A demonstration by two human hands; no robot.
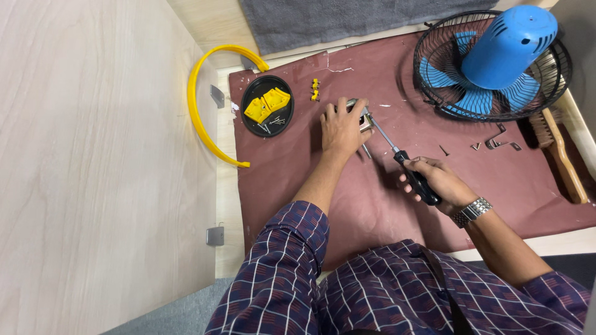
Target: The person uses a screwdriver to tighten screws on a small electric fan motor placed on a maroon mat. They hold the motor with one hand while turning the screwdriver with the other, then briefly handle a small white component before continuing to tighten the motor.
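Both hands are busy over the maroon mat (397, 205) that covers the worktop. My left hand (341, 127) lies palm down, fingers curled over a small metal part (359, 111) near the middle of the mat, pinning it in place; I see only a silvery edge of that part past the knuckles, so I cannot tell its full shape. My right hand (434, 180) is clenched around the black handle of a screwdriver (397, 152). Its thin steel shaft runs up and to the left, and the tip meets the metal part just beside my left fingers. A metal watch (472, 211) sits on my right wrist.

To the left of my left hand, near it but apart, I see a round black dish (248, 115) holding two yellow plastic pieces (267, 104) and a few loose screws. Between the dish and my hand lie two tiny yellow clips (315, 90) on the mat. A curved yellow plastic band (197, 118) rests off the mat's left edge, against the pale wood.

At the far right corner a table fan (490, 62) lies face down, its blue motor housing up and blue blades showing through the black wire cage. Just below it a few small metal brackets (500, 142) and screws are scattered on the mat, well apart from my right hand. A wooden-handled brush (559, 149) lies along the mat's right edge. A grey cloth (347, 18) lies beyond the mat at the top.
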